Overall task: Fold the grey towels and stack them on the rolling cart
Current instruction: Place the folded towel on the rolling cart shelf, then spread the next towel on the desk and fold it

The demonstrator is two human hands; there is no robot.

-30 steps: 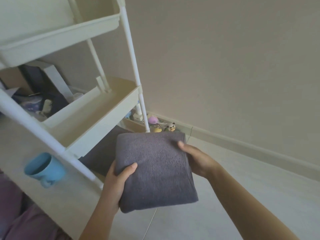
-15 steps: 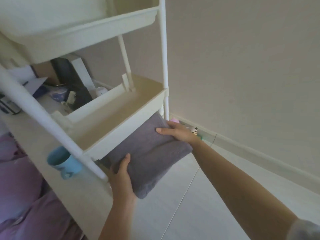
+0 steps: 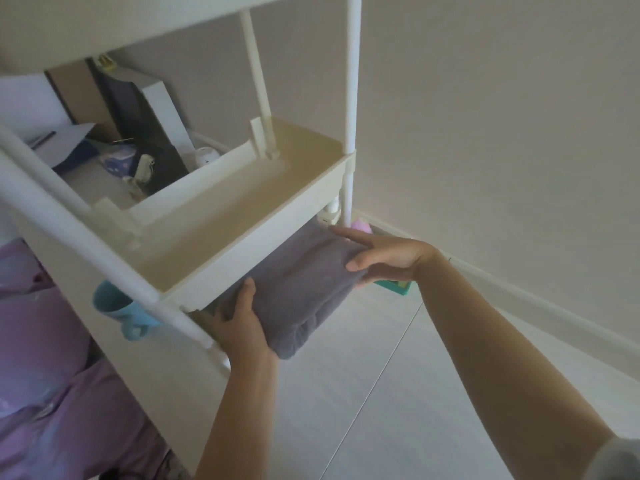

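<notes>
Towel (image 3: 298, 292), grey and folded, sits partly under the cart's middle tray (image 3: 263, 233); left hand (image 3: 242, 327) grips its near edge; right hand (image 3: 384, 258) holds its far corner.

Head cam — looks fwd-down, close on cart shelf (image 3: 242, 216) — single view.
</notes>
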